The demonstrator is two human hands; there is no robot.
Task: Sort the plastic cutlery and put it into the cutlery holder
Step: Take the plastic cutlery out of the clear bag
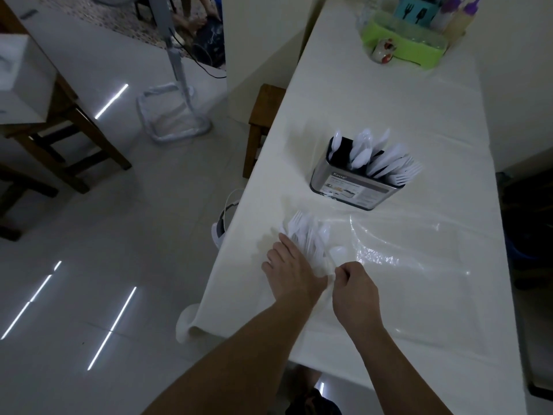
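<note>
The right hand [353,287] has its fingers curled tight, thumb and forefinger apparently pinching the handle end of one white piece, though what exactly they hold is too blurred to tell. The left hand [288,272] lies flat with fingers straight and together, pressing down the near side of the loose cutlery pile [311,238], which lies near the table's left edge, forks and spoons mixed. The cutlery holder [354,182] stands farther up the table [404,295], apart from the pile, already carrying spoons and forks in separate compartments, with one dark compartment nearly empty. The risk, as I judge it, is that drawing one piece out drags its neighbours along, and being so close to the left edge, some could slide off to the floor; tines may also snag each other. Crinkled clear plastic wrap [389,250] lies just right of the pile. A green tray [402,44] sits at the far end, well clear.
</note>
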